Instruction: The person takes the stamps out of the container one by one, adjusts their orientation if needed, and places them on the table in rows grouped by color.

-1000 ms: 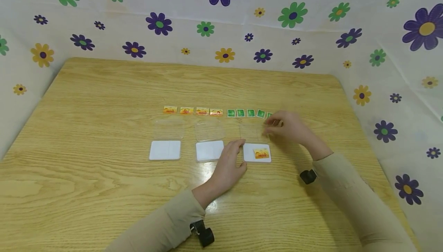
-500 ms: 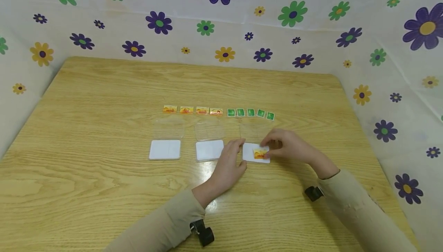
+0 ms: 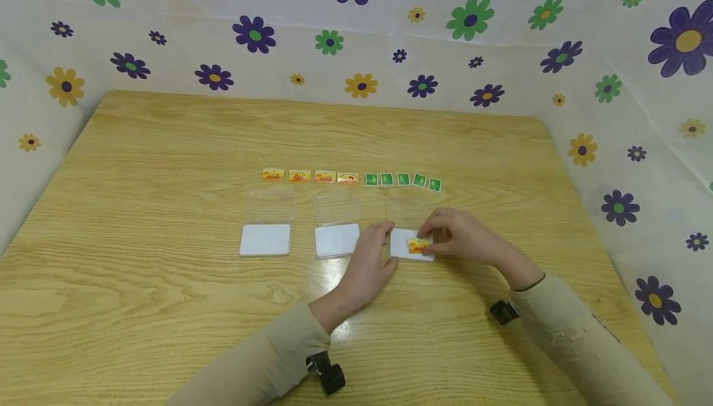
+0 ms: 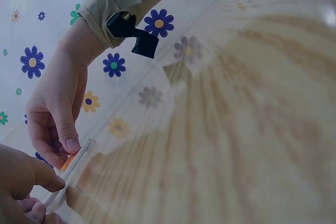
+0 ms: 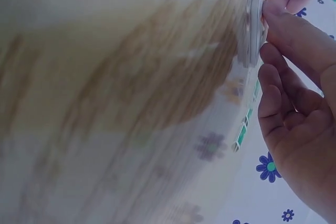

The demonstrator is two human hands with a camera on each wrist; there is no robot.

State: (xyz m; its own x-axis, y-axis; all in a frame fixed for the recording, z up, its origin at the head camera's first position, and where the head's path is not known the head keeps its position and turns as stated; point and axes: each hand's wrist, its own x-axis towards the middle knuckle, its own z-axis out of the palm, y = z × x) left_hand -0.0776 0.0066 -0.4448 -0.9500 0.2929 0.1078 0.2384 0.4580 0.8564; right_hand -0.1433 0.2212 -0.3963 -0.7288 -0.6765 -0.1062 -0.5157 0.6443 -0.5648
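A white rounded card [image 3: 399, 242], apparently in a clear shallow case, lies flat between both hands in the head view. A small yellow-orange picture sticker [image 3: 416, 245] sits on its right half. The left hand [image 3: 367, 265] holds the card's left end, fingers at the far corner and thumb at the near one. The right hand [image 3: 466, 239] grips the card's right end; its index finger is at the far edge and its thumb overlaps the sticker's right side. In the right wrist view, the thumb [image 5: 294, 30] lies against the orange sticker and the card's edge.
Two more white cards, a middle one [image 3: 336, 240] and a left one [image 3: 265, 239], lie to the left. Clear plastic lids [image 3: 271, 207] stand behind the cards. Farther back runs a row of yellow picture stickers [image 3: 299, 175] and green square stickers [image 3: 403, 179].
The right hand has come toward the person from beside the right clear lid to the card's right end. The card has shifted slightly left. The left hand stays in place.
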